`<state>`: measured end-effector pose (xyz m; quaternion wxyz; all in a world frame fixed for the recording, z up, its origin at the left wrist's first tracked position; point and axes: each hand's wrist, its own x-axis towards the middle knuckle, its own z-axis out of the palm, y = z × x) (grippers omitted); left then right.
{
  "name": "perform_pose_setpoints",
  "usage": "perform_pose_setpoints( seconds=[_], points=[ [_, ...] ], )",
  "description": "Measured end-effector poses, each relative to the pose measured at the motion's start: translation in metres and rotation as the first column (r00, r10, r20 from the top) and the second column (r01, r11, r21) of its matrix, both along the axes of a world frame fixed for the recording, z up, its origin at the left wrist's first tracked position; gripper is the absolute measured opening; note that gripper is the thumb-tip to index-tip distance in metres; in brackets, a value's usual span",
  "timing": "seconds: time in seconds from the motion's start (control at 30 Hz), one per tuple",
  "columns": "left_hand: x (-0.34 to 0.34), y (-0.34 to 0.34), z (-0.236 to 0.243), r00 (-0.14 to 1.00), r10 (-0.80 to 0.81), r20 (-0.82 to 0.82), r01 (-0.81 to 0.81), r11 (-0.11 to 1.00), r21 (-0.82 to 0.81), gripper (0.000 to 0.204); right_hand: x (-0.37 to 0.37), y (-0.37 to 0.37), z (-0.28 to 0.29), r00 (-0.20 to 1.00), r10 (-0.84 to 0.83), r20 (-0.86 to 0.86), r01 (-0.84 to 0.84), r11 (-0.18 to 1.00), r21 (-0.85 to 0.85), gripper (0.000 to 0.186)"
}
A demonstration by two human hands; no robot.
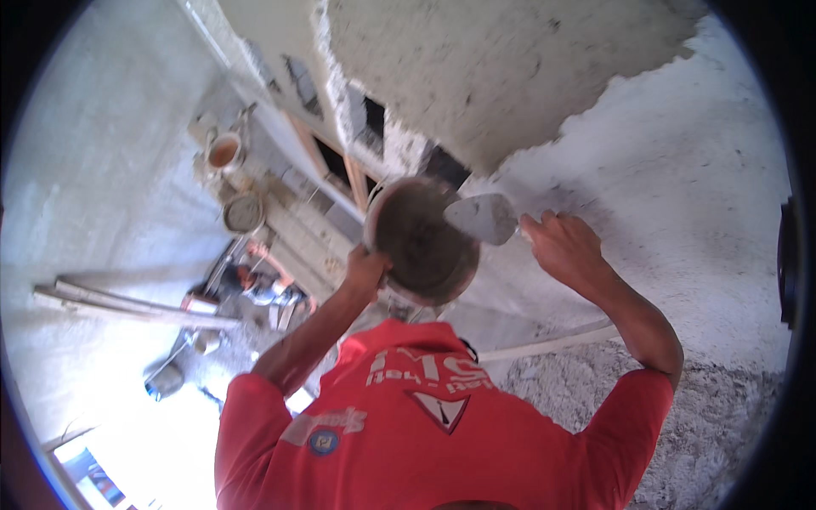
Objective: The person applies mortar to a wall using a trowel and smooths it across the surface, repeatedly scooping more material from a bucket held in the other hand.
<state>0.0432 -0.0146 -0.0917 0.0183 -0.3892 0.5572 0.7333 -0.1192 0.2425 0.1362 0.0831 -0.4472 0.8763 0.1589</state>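
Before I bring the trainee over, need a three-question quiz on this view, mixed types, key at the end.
1. True or false: the left grip is empty.
2. Multiple choice: the right-hand edge of the grey plaster patch is
a) perfectly straight
b) ragged
c) hidden by a red cloth
3. Fill in: the right grip holds a ____.

Key:
1. False; it holds the bucket by its side.
2. b
3. trowel

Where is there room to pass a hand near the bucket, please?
Probably between the bucket, right forearm and red shirt, below the trowel. Crowded: the bucket's left side, gripped by the left hand, and the planks with containers.
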Motion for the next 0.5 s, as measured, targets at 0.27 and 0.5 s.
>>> perform_pose_setpoints(
  seconds=[0.27,0.5],
  points=[
    [-0.02,0.006,0.078,0.995,-0.089,-0.046,0.089,0.996,0.0,0.033,0.006,0.001,-0.095,0.973,-0.07,0.219,0.082,0.995,-0.048,0.022],
    [-0.019,0.014,0.076,0.989,-0.147,-0.002,0.147,0.986,-0.085,0.026,0.032,-0.01,-0.152,0.817,-0.128,0.562,0.309,0.921,-0.239,0.037]
  ],
)
